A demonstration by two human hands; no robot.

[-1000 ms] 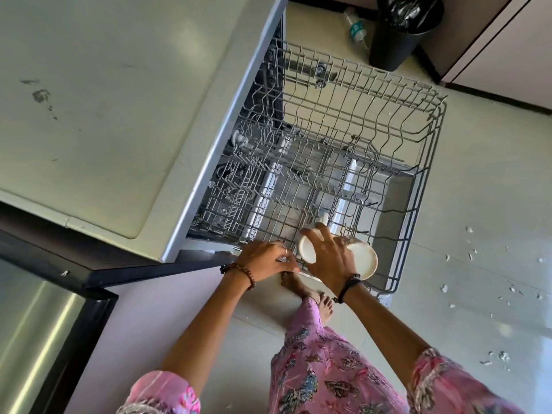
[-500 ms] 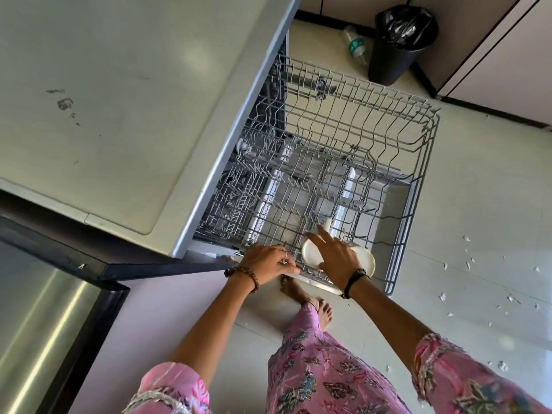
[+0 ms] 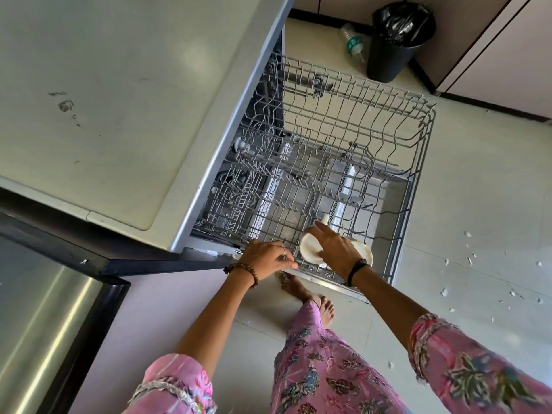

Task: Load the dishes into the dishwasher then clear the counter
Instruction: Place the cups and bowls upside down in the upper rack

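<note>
The grey wire dishwasher rack [image 3: 418, 162] is pulled out over the floor below the counter [image 3: 104, 100]. A small white bowl [image 3: 309, 249] lies in the rack's near corner, partly under my right hand [image 3: 337, 249], whose fingers curl over it and hold it. A white utensil handle [image 3: 325, 219] sticks up just behind the bowl. My left hand [image 3: 267, 258] grips the rack's front rim to the left of the bowl. The rest of the rack holds no dishes that I can see.
A black bin [image 3: 394, 46] with a black liner stands on the floor beyond the rack, a plastic bottle [image 3: 354, 43] lying beside it. White scraps [image 3: 469, 258] litter the floor at right. My bare feet [image 3: 313, 297] stand under the rack's front edge. A steel appliance [image 3: 38, 324] is at lower left.
My right hand has lowered the bowl slightly into the rack's near corner. The left hand stays on the front rim. The camera has shifted a little.
</note>
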